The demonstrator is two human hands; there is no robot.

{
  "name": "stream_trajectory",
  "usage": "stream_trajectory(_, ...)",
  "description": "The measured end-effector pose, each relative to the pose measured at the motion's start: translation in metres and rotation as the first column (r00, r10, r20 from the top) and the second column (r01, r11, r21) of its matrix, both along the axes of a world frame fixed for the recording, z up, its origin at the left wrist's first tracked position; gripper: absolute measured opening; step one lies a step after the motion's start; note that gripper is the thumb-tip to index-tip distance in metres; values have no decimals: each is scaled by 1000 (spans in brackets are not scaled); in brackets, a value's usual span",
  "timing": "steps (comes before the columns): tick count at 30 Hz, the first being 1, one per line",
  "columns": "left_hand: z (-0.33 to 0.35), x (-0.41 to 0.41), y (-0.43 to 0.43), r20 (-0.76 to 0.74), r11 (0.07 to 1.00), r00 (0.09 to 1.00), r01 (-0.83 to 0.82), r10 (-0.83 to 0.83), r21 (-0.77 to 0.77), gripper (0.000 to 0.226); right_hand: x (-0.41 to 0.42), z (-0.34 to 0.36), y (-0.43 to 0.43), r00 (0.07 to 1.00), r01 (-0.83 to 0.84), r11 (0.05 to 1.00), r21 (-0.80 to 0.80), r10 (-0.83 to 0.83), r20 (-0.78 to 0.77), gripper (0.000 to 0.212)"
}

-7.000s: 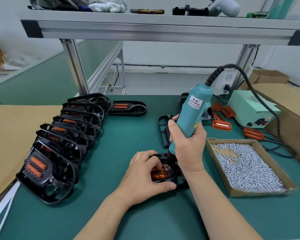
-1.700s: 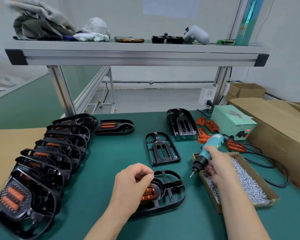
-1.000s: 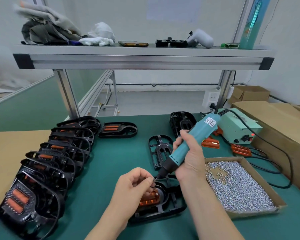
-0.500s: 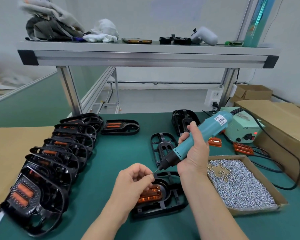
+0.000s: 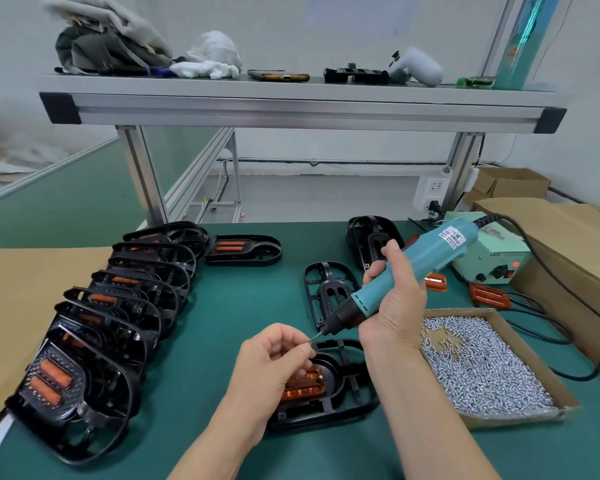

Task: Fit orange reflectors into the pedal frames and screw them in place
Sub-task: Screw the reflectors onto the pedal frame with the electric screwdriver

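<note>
A black pedal frame (image 5: 343,407) lies on the green table in front of me with an orange reflector (image 5: 305,386) seated in it. My left hand (image 5: 274,362) hovers over the frame, thumb and forefinger pinching something tiny at the screwdriver's bit; the pinched thing is too small to make out. My right hand (image 5: 392,303) grips a teal electric screwdriver (image 5: 406,271), tilted, its tip pointing down-left at my left fingertips.
A row of fitted pedal frames (image 5: 118,306) leans along the left. Two bare frames (image 5: 329,292) lie behind the work. A cardboard tray of screws (image 5: 482,362) sits right. Loose reflectors (image 5: 489,294), a green power unit (image 5: 489,261) and its cable are far right.
The right hand carried the screwdriver from the screw tray over to the frame. Its tip now meets my left fingertips, which rose slightly off the reflector.
</note>
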State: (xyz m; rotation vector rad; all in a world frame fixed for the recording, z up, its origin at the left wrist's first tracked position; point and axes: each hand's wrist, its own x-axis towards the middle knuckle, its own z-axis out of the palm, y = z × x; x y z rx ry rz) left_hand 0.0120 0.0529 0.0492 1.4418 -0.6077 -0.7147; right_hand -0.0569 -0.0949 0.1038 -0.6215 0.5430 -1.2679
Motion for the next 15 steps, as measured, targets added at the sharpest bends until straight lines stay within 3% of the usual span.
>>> stream_trajectory(15, -3, -3, 1, -65, 999, 998, -27, 25, -34, 20, -2, 0, 7, 999, 25, 1000, 8, -25, 21, 18)
